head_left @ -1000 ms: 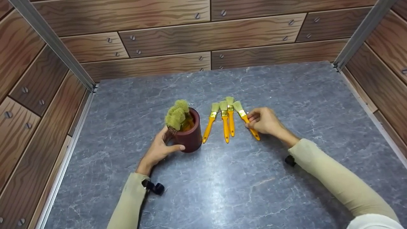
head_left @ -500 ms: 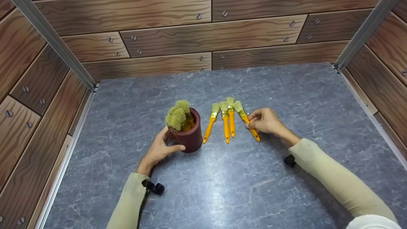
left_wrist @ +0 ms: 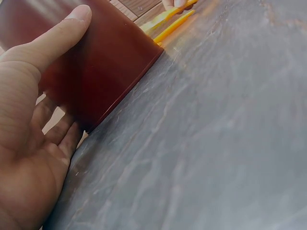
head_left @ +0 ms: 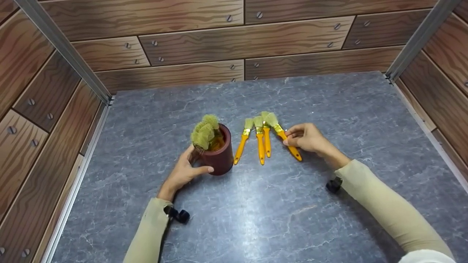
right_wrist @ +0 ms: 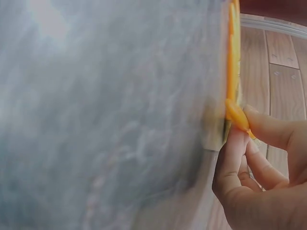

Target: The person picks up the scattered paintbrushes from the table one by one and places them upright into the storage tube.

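Observation:
A dark red cylindrical cup [head_left: 219, 162] stands upright on the table, with several bristle brush heads [head_left: 204, 134] sticking out of its top. My left hand [head_left: 181, 171] grips the cup from its left side, the thumb across its front in the left wrist view. Right of the cup lie three paintbrushes with orange handles and pale bristles, among them a left one [head_left: 241, 145] and a middle one [head_left: 260, 146]. My right hand [head_left: 309, 138] pinches the handle of another paintbrush [head_left: 292, 149], whose bristles overlap those of a brush beside it.
The grey marbled table [head_left: 285, 212] stretches around the cup and brushes. Wood-patterned walls [head_left: 190, 47] with metal corner posts [head_left: 413, 44] enclose it at the back and on both sides. A small black device [head_left: 181, 216] is worn on the left wrist.
The pinched paintbrush has shifted slightly, its bristle end swinging left over the neighbouring brush and its handle end moving slightly right. The left hand and cup stay in place.

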`<state>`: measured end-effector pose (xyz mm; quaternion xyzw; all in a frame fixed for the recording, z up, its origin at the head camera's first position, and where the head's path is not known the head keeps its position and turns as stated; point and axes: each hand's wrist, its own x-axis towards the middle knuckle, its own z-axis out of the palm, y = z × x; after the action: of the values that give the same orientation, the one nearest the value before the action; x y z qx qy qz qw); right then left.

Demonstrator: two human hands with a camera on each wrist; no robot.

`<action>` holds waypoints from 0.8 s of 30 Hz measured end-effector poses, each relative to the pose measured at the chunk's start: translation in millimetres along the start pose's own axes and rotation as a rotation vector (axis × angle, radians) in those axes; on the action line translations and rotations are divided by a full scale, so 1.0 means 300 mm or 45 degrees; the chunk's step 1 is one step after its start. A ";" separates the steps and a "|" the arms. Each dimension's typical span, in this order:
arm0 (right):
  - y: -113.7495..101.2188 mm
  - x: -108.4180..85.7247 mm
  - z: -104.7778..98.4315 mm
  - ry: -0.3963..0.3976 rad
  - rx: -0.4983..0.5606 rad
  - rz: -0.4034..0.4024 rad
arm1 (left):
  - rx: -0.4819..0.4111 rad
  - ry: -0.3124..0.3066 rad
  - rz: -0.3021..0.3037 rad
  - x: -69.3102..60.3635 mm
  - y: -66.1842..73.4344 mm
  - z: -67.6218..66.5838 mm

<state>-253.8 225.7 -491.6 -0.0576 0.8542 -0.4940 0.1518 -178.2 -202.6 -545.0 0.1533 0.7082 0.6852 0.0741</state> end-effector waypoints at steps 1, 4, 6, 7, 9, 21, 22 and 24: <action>-0.004 -0.003 -0.002 -0.003 0.000 -0.002 | 0.003 0.002 -0.001 0.000 0.001 0.000; -0.018 -0.014 -0.007 -0.012 -0.002 -0.003 | 0.017 0.006 -0.003 -0.002 0.004 0.001; -0.027 -0.020 -0.011 -0.014 0.018 -0.009 | 0.022 0.006 -0.001 -0.002 0.005 0.001; -0.032 -0.023 -0.012 -0.014 0.031 -0.017 | 0.024 0.005 0.002 -0.002 0.006 0.001; -0.042 -0.028 -0.014 -0.009 0.059 -0.049 | 0.024 0.003 0.009 -0.001 0.006 0.001; -0.125 -0.061 -0.030 -0.010 0.265 -0.118 | 0.016 -0.010 0.019 0.001 0.002 0.000; -0.133 -0.064 -0.032 -0.014 0.274 -0.119 | 0.017 -0.011 0.021 0.002 0.002 0.000; -0.147 -0.067 -0.036 -0.021 0.300 -0.123 | 0.022 -0.015 0.025 0.004 0.001 0.000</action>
<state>-240.4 217.2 -444.6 -0.0846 0.7852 -0.5972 0.1406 -179.3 -202.2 -544.6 0.1648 0.7120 0.6789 0.0702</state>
